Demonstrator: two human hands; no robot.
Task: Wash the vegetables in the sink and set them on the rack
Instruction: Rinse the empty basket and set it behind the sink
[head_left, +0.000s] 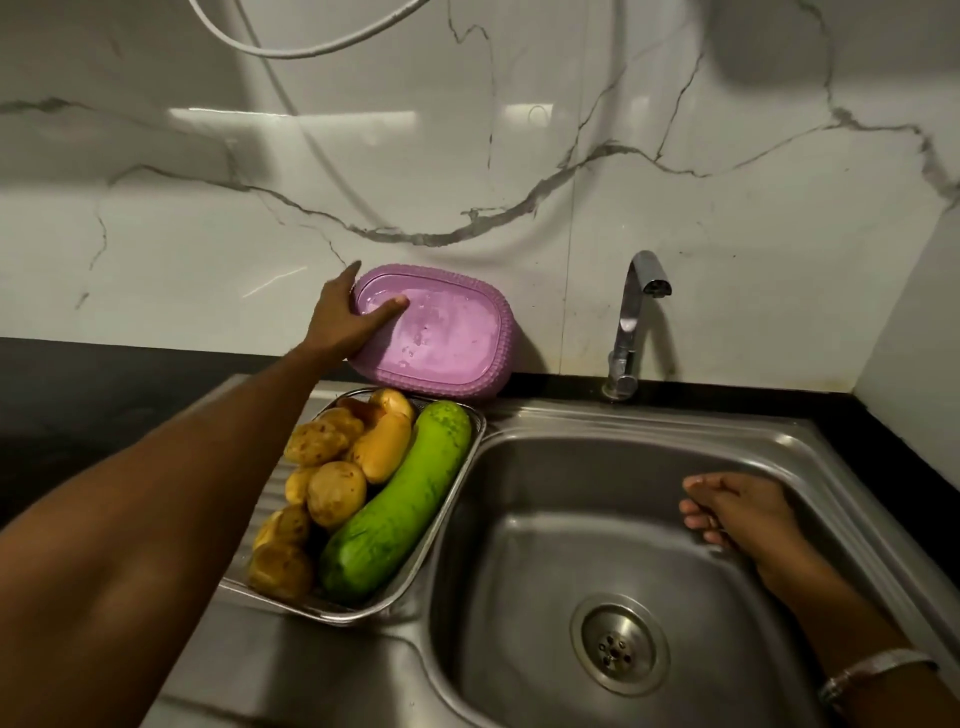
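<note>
A steel wire rack (457, 462) stands on the drainboard left of the sink basin (545, 519). In it lie several potatoes (335, 491) and one long green gourd (400, 499). Behind the rack a purple plastic basket (447, 338) leans tilted against the marble wall. My left hand (343, 317) grips the basket's left rim, thumb inside. My right hand (737, 512) hangs over the right side of the basin, fingers loosely curled, holding nothing. No water runs from the tap (631, 322).
The drain (618, 644) sits at the basin's bottom. A black counter (78, 395) stretches to the left. A white hose (291, 47) loops across the wall above. A side wall (914, 332) closes off the right.
</note>
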